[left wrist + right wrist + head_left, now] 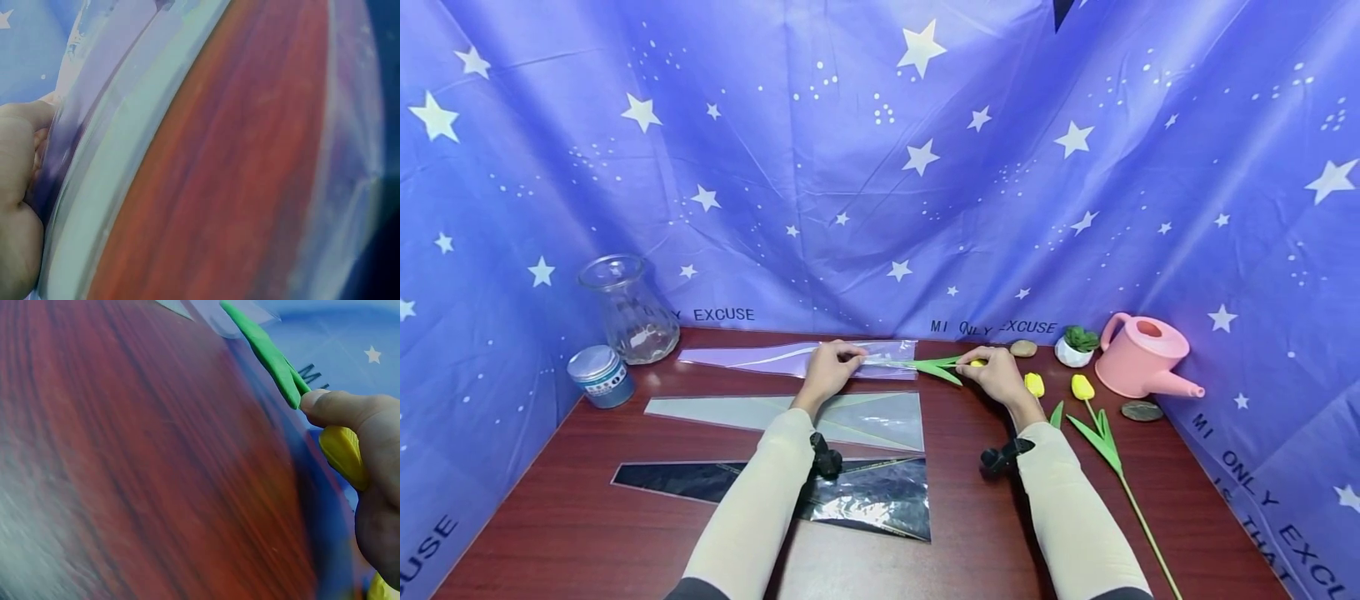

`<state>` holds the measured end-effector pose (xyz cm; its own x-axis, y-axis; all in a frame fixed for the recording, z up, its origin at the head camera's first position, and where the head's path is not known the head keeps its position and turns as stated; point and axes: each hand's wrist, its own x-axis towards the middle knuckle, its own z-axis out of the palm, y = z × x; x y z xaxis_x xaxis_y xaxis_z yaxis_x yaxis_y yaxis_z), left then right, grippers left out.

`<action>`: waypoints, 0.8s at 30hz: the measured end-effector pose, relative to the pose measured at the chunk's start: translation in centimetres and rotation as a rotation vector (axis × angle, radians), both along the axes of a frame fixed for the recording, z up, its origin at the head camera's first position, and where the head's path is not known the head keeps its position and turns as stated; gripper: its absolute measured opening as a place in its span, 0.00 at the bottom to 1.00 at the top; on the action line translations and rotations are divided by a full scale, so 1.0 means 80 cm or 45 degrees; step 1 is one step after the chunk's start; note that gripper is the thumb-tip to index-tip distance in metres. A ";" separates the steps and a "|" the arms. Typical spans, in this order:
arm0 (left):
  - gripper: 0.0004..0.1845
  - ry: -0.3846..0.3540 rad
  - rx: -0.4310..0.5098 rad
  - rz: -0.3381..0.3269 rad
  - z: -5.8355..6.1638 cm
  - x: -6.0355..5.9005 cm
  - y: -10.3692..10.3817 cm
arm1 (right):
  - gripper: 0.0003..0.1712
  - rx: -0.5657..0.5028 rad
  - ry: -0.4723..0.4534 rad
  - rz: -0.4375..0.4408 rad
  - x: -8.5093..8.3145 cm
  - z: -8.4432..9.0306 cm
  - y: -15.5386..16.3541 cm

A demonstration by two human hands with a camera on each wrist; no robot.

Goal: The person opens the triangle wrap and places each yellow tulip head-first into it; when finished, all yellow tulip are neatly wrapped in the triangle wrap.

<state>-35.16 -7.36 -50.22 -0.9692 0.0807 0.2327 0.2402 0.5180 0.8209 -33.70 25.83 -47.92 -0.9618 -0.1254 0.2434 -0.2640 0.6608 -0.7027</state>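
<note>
A purple-and-clear plastic flower sleeve (752,358) lies along the back of the table, its wide mouth to the right. My left hand (831,367) pinches it near the middle; in the left wrist view the thumb and fingers hold the film (94,187). My right hand (998,377) pinches the stem of an artificial yellow tulip (342,456) between its leaves and bloom. The tulip's green leaves (936,368) lie at the sleeve's mouth, and its stem runs left into the clear part. The bloom is partly hidden by my right hand.
A grey sleeve (857,417) and a black sleeve (880,500) lie nearer. Two yellow tulips (1082,387) lie right, near a pink watering can (1138,358), potted succulent (1075,350) and stones (1141,411). At left stand a glass vase (640,325) and lidded jar (602,383).
</note>
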 end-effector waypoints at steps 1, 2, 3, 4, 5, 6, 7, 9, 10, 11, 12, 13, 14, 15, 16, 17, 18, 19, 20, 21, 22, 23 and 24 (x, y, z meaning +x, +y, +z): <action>0.05 0.005 0.000 -0.003 0.000 0.000 0.000 | 0.03 0.000 -0.004 0.003 0.000 -0.001 -0.003; 0.05 0.008 0.000 -0.006 -0.001 0.001 0.000 | 0.03 0.002 -0.011 0.007 0.000 -0.002 -0.006; 0.06 0.013 -0.001 -0.010 -0.001 0.001 0.000 | 0.03 0.003 -0.015 0.010 0.000 -0.003 -0.010; 0.06 0.018 -0.002 -0.012 -0.001 0.001 0.000 | 0.03 0.002 -0.021 0.011 0.000 -0.003 -0.014; 0.06 0.021 0.000 -0.014 -0.001 0.001 0.000 | 0.03 0.000 -0.026 0.014 0.000 -0.004 -0.018; 0.06 0.024 0.000 -0.013 -0.001 0.002 0.000 | 0.03 -0.002 -0.031 0.015 -0.001 -0.005 -0.021; 0.06 0.027 -0.005 -0.009 -0.001 0.002 0.001 | 0.03 -0.003 -0.037 0.013 -0.001 -0.005 -0.025; 0.05 0.027 -0.004 -0.006 0.000 0.002 0.000 | 0.03 -0.004 -0.036 0.011 -0.003 -0.006 -0.032; 0.05 0.025 -0.002 -0.006 0.000 0.003 0.000 | 0.03 -0.004 -0.038 0.007 -0.003 -0.006 -0.036; 0.05 0.023 0.002 -0.007 0.000 0.003 0.000 | 0.04 -0.005 -0.039 0.003 -0.004 -0.007 -0.039; 0.05 0.022 0.005 -0.008 0.000 0.003 0.000 | 0.04 -0.006 -0.039 -0.002 -0.005 -0.007 -0.043; 0.05 0.021 0.007 -0.011 0.001 0.003 0.000 | 0.04 -0.009 -0.040 -0.006 -0.005 -0.007 -0.046; 0.05 0.021 0.010 -0.013 0.001 0.003 0.000 | 0.04 -0.012 -0.041 -0.008 -0.006 -0.007 -0.049; 0.05 0.024 0.011 -0.017 0.001 0.003 0.000 | 0.04 -0.012 -0.046 -0.010 -0.006 -0.007 -0.052; 0.05 0.028 0.010 -0.019 0.001 0.002 0.000 | 0.04 -0.007 -0.048 -0.009 -0.007 -0.008 -0.055; 0.05 0.030 0.010 -0.021 0.001 0.002 0.000 | 0.04 -0.001 -0.047 -0.005 -0.008 -0.008 -0.057; 0.06 0.033 0.007 -0.024 0.001 0.002 0.000 | 0.04 0.002 -0.050 -0.004 -0.008 -0.009 -0.059; 0.06 0.034 0.003 -0.027 0.000 0.002 0.000 | 0.04 0.009 -0.052 -0.002 -0.009 -0.010 -0.060; 0.06 0.035 -0.003 -0.028 0.000 0.001 0.000 | 0.04 0.010 -0.057 -0.004 -0.009 -0.011 -0.061; 0.06 0.036 -0.008 -0.030 -0.001 0.001 0.000 | 0.04 0.014 -0.059 -0.006 -0.009 -0.012 -0.062; 0.06 0.035 -0.012 -0.031 -0.001 0.000 0.000 | 0.03 0.012 -0.058 -0.009 -0.009 -0.012 -0.062; 0.06 0.035 -0.014 -0.033 -0.001 0.000 0.000 | 0.03 0.016 -0.054 -0.012 -0.009 -0.013 -0.062; 0.06 0.034 -0.013 -0.035 -0.001 0.000 0.000 | 0.03 0.013 -0.054 -0.014 -0.009 -0.014 -0.062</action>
